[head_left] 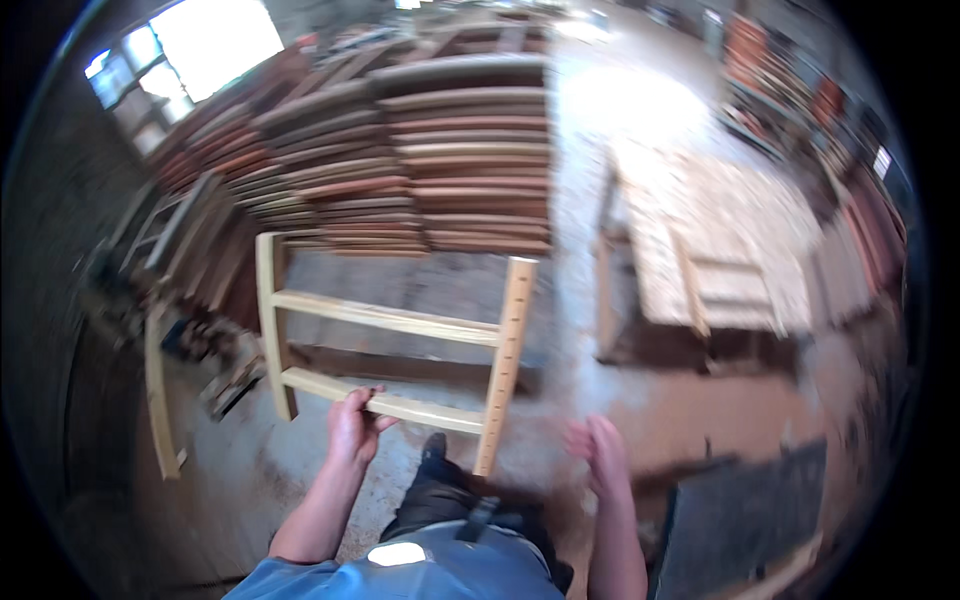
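Observation:
A pale wooden frame, made of two posts joined by two rails, stands in front of me at left of centre. Its right post has a row of small dark slots along it. My left hand grips the lower rail, fingers wrapped over it. Apart from the frame, my right hand hovers to the right, a little blurred, with nothing in it and its fingers loosely spread.
Behind the frame rise tall stacks of reddish-brown boards. At right stands a low table with a chipboard top, bearing another slatted wooden piece. A dark panel lies at lower right. Scrap wood clutters the left floor.

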